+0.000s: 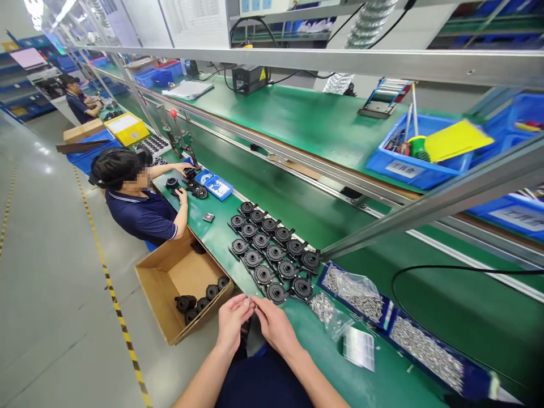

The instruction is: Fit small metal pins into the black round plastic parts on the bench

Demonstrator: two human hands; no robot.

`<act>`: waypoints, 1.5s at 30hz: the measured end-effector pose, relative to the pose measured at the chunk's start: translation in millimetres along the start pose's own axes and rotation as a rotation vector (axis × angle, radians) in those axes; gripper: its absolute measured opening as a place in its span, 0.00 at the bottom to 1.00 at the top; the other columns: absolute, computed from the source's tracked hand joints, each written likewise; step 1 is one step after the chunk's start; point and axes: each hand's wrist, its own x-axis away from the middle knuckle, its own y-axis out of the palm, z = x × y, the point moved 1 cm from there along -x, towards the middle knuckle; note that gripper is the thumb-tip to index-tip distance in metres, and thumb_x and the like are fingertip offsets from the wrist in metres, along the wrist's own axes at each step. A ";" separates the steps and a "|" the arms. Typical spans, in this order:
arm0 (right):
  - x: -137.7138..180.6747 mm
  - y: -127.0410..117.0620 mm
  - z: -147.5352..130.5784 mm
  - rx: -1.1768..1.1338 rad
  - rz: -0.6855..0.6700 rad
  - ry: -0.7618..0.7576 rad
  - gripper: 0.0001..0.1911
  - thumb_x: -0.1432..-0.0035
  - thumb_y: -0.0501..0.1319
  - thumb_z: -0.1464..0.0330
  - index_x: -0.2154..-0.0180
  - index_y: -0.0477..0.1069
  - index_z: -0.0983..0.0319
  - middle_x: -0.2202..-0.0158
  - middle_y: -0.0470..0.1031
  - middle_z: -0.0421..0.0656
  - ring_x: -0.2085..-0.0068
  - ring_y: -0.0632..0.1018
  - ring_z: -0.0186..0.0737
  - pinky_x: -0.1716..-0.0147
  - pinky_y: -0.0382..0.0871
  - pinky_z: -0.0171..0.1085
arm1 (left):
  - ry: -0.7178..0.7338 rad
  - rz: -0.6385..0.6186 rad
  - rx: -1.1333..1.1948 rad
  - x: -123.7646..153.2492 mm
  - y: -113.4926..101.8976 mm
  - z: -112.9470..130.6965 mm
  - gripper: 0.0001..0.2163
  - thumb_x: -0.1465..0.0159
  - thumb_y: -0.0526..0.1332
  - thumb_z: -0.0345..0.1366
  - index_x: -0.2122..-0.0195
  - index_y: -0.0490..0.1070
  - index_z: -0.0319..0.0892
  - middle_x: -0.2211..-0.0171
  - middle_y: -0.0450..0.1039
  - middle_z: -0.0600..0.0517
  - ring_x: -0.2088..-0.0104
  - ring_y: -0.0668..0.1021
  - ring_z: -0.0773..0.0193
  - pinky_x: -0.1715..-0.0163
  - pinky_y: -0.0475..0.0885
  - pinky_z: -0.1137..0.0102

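Observation:
My left hand (233,321) and my right hand (275,324) meet at the near edge of the green bench (382,374), fingertips pinched together on something too small to make out. Just beyond them lie several black round parts (272,252) set out in rows. To their right stands a blue tray of small metal screws (355,289), with a clear bag of screws (325,309) beside it.
An open cardboard box (170,294) with several black parts sits on the floor to my left. Another person (136,198) sits further along the bench by a small press (181,136). Blue bins (420,150) stand on the far table. A black cable (446,269) loops at right.

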 end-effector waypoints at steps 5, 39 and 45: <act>0.7 -7.5 -5.5 -0.411 0.213 0.317 0.17 0.41 0.67 0.55 0.58 0.81 0.61 0.64 0.82 0.48 0.64 0.82 0.47 0.63 0.78 0.40 | 0.074 -0.020 -0.087 8.3 4.9 10.1 0.26 0.48 0.77 0.42 0.53 0.76 0.33 0.58 0.81 0.37 0.55 0.83 0.51 0.52 0.79 0.62; -47.5 -23.9 66.7 -0.380 0.208 0.347 0.29 0.40 0.58 0.42 0.64 0.75 0.63 0.67 0.77 0.48 0.68 0.75 0.44 0.67 0.71 0.40 | 0.578 -0.172 -0.920 -67.2 -33.0 -30.3 0.14 0.31 0.57 0.42 0.57 0.80 0.42 0.59 0.75 0.44 0.59 0.79 0.56 0.58 0.76 0.64; -105.5 -20.1 106.6 0.075 0.242 0.183 0.17 0.34 0.58 0.55 0.67 0.76 0.60 0.62 0.74 0.48 0.56 0.73 0.50 0.50 0.65 0.46 | 0.630 -0.358 -1.179 -127.0 -50.6 -83.8 0.15 0.35 0.61 0.37 0.47 0.77 0.47 0.58 0.72 0.45 0.55 0.75 0.52 0.51 0.72 0.57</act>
